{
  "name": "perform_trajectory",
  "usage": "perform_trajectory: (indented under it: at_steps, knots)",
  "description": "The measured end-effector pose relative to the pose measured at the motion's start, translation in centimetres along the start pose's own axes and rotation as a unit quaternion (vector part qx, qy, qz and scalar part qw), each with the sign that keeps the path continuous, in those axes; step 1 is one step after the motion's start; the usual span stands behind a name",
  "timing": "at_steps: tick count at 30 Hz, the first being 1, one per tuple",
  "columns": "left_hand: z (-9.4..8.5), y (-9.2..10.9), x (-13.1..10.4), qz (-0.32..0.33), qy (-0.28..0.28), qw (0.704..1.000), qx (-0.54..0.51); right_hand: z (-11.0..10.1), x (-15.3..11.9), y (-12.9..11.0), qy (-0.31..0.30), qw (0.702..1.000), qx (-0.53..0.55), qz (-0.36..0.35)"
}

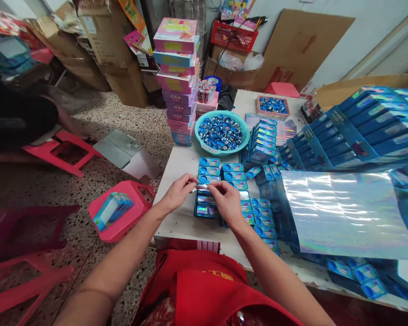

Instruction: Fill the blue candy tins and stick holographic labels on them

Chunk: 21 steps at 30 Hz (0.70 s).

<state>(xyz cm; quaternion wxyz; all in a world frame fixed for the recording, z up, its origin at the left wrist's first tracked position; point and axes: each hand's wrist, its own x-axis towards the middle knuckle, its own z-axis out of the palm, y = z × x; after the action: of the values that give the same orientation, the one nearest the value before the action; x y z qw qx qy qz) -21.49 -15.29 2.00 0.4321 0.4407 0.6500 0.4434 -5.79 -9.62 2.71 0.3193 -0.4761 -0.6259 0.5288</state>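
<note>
White table (177, 222), I noted, with a broad silvery sheet (343, 210) spread toward its right side and a turquoise basin (212, 152) standing nearer the far edge. The worker's left hand (179, 192) and right hand (227, 200) met over rows of small blue boxes (209, 170), fingers nearly closed, each pinching at one small shiny piece (201, 186) held between them just above the boxes (its exact kind I couldn't make out). Smallest of all, blue-and-silver discs (221, 131) lay heaped in the basin.
</note>
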Motion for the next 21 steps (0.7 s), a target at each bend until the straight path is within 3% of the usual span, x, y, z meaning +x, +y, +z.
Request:
perform_trajectory:
  at_steps: [3, 6, 11, 15, 21]
  knots:
    - [-0.3, -0.3, 1.5, -0.001, -0.023, 1.0, -0.008, 0.4, 0.9, -0.2, 0.027, 1.0, -0.004, -0.01]
    - [-0.4, -0.7, 2.5, -0.001, -0.026, 0.999, 0.026, 0.6, 1.3, 0.1, 0.043, 0.996, -0.074, -0.039]
    - [-0.6, -1.0, 3.8, 0.017, 0.002, 0.995, 0.094, 1.0, 1.9, 1.3, 0.129, 0.956, -0.239, -0.114]
    - [-0.6, -1.1, 4.5, -0.015, -0.056, 0.998, 0.02, 1.4, 2.4, 1.6, 0.155, 0.945, -0.271, -0.1]
    - [-0.8, -1.4, 4.9, 0.008, -0.045, 0.998, 0.047, 1.8, 2.6, 1.3, 0.152, 0.934, -0.316, -0.07]
